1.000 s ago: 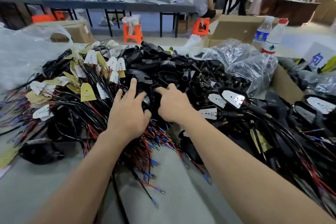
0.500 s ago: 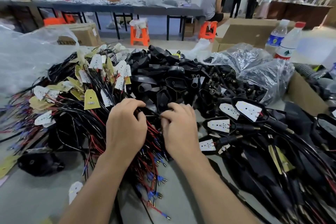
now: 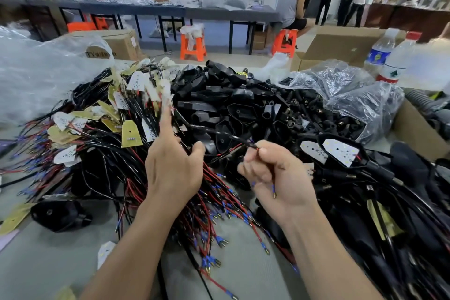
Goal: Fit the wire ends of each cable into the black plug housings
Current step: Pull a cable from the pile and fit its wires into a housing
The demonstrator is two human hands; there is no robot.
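Head view shows the right hand (image 3: 275,178) pinching a black cable (image 3: 219,132) that runs left, just beside the open, spread-fingered left hand (image 3: 170,168).

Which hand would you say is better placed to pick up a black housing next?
The left hand: it is open and lies beside the black housings, while the right hand pinches a cable.

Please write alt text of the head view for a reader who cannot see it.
The right hand pinches one black cable that runs to a heap of tagged cables; the left hand is open beside it. Black plug housings lie piled behind.
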